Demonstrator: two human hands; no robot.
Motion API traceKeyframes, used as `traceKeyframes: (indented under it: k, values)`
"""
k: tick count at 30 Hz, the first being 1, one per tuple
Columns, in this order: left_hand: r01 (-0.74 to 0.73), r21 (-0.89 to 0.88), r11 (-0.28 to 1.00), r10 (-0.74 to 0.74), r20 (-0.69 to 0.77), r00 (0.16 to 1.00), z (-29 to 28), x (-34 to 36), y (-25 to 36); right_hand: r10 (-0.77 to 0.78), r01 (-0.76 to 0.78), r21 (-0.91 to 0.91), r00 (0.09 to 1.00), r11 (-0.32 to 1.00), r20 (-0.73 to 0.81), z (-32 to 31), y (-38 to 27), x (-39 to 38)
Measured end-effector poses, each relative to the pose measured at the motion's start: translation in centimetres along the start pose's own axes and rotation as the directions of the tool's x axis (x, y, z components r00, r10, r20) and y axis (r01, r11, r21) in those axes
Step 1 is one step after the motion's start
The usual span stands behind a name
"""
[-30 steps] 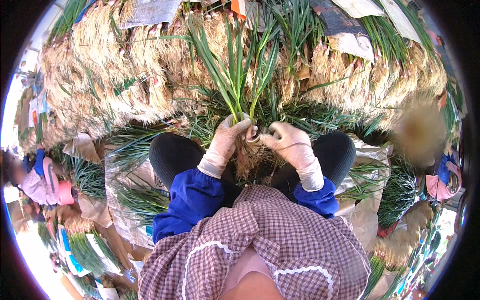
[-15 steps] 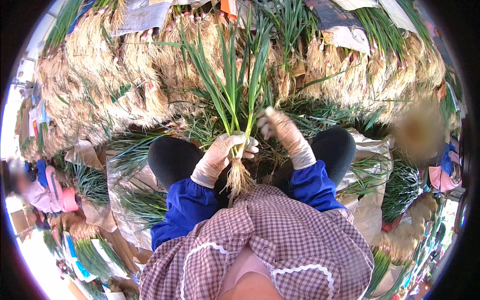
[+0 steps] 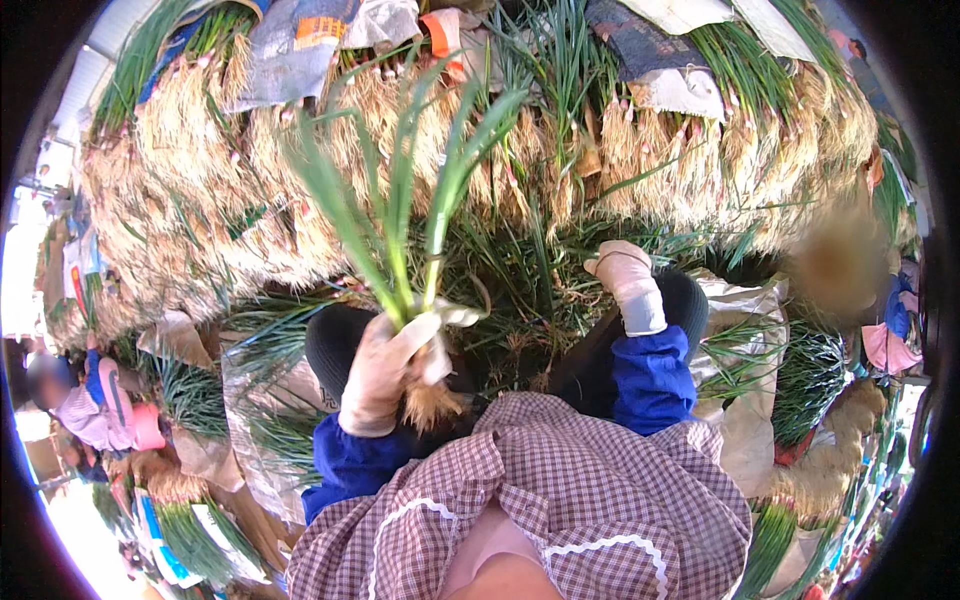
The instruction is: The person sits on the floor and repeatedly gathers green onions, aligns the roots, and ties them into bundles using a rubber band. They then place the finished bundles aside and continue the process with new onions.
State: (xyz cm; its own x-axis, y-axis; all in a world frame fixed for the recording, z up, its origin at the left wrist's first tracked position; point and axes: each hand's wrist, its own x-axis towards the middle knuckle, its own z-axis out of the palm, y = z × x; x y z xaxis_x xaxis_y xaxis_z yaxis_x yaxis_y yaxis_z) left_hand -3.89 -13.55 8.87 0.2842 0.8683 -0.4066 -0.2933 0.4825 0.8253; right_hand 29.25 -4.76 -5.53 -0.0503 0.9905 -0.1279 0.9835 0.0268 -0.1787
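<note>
My left hand (image 3: 385, 365), in a pale glove, is closed around the lower stems of a small bunch of green garlic (image 3: 400, 270). Its long leaves fan upward and are blurred by motion, while the pale roots (image 3: 432, 402) hang below the fingers. A thin curled strip (image 3: 484, 297) stands out beside the fingertips. Apart from the bunch, my right hand (image 3: 625, 275) is gloved too and hovers by my right knee above loose green leaves (image 3: 540, 290). Its fingers are curled in, and whatever they may hold is hidden.
Ahead stands a long stacked bank of green garlic with hanging pale roots (image 3: 680, 165), partly covered by cloths and sacks (image 3: 290, 50). Loose plants lie on sheets at left (image 3: 285, 420) and right (image 3: 735, 360). Another person (image 3: 100, 400) is at the far left.
My left hand has drawn the garlic bunch left and toward me, tilting its leaves leftward. My right hand has moved away from the stems, to the right, over my knee.
</note>
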Motion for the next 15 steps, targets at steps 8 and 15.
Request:
traceKeyframes:
  k: [8, 15]
  values:
    - [-0.352, -0.282, 0.893, 0.331, -0.119, 0.936, 0.2, 6.5, 3.4, -0.141, 0.124, 0.368, 0.99, 0.921, 0.02, 1.3, -8.1, 13.6]
    - [0.037, -0.307, 0.951, 0.015, 0.163, 0.986, -0.6, 13.2, -4.8, -0.406, 0.414, 0.501, 0.904, 0.76, -0.131, -3.4, -11.6, -1.2]
